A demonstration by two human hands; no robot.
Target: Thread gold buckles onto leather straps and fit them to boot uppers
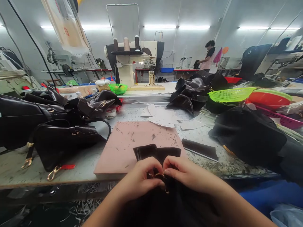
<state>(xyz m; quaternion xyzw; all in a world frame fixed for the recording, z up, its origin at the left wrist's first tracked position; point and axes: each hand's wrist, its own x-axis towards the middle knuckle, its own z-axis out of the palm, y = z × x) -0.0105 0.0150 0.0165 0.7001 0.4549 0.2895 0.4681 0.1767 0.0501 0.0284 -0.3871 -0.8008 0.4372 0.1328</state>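
My left hand (144, 176) and my right hand (181, 170) meet just in front of the pink board. Between them is a black leather bag (169, 152), its top edge resting over the board and its lower part dark against my body. The left fingers are bent around a small gold-coloured metal fitting (159, 174) on the bag. Thumb and forefinger of my right hand pinch at the same spot; what exactly they grip is partly hidden. A finished-looking black bag (63, 142) with a gold snap hook (54, 173) lies off to the left.
The pink board (120, 148) covers the table's middle front. Behind it are white paper pieces (162, 116); a dark strip (200, 149) lies right. Black bags (189, 94), a green basket (230, 94) and a sewing machine (132, 63) stand beyond. A person (208, 56) works farther back.
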